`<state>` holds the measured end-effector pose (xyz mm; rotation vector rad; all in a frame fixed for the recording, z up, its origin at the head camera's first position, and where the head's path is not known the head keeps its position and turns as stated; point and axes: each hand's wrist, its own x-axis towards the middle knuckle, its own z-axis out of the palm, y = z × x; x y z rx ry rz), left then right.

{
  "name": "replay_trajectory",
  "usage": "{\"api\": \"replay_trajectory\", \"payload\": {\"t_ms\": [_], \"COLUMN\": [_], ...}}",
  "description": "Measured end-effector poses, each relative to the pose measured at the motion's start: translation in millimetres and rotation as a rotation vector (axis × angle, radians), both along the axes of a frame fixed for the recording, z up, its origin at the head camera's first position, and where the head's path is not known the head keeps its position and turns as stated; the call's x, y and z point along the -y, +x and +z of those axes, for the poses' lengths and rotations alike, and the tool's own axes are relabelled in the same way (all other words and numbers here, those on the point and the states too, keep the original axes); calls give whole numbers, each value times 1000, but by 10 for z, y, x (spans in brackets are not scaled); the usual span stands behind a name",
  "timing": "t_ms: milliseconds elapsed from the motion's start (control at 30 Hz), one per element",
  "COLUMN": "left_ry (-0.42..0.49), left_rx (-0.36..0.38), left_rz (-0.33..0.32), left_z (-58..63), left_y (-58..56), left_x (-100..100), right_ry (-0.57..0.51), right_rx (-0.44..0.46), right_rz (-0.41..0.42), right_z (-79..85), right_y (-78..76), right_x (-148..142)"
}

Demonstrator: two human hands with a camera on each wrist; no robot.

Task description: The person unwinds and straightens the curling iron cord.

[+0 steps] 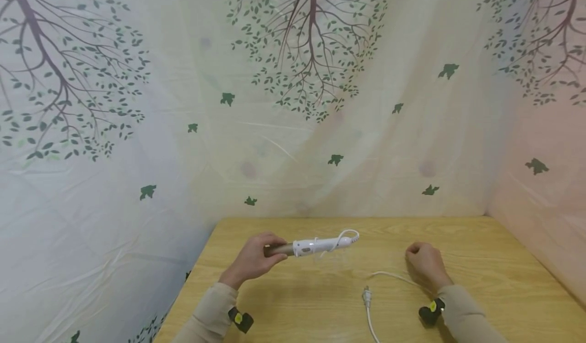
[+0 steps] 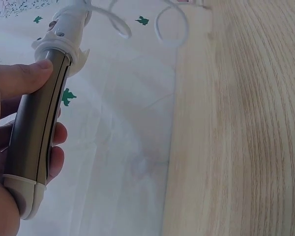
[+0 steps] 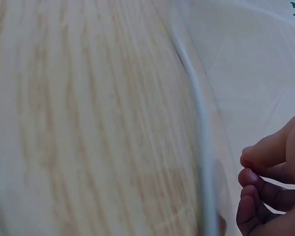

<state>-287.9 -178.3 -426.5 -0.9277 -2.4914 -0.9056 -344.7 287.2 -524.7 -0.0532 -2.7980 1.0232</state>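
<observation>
A thin, creased, pale sheet [image 1: 293, 180] printed with trees and green shapes hangs beyond both hands. Beneath them spreads a wood-grained table [image 1: 311, 307]. The left hand [image 1: 254, 259] grips a hair iron [image 1: 320, 245] by its smooth bronze-coloured section; the glossy white cylindrical handle extends rightward from that grip. The right hand [image 1: 426, 264], well apart, is curled with nothing visible inside. Smooth white cord [image 3: 204, 128] curves just beside it; a pronged white plug [image 1: 367, 296] lies between the hands.
</observation>
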Motion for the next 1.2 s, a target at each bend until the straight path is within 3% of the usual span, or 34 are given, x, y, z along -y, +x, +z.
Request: {"api": "replay_trajectory", "payload": {"t_ms": [300,533,733,933,1200], "left_ry": [-4,6,17,13,10], "left_rx": [14,-1,2,-15,-36], "left_rz": [28,61,82,114,122], "left_z": [63,104,121,139,139], "left_y": [11,-11,-21,-23,-23], "left_x": [-38,-56,-75,-103,-134], "right_ry": [-95,-389,-513,-532,-473], "right_rx": [-140,-155,-141,-150,-193], "right_rz": [117,305,458,538,540], "right_z": [223,387,449,536,544], "right_y": [87,263,435,558,638], "right_x": [302,730,1082,1361,1594]}}
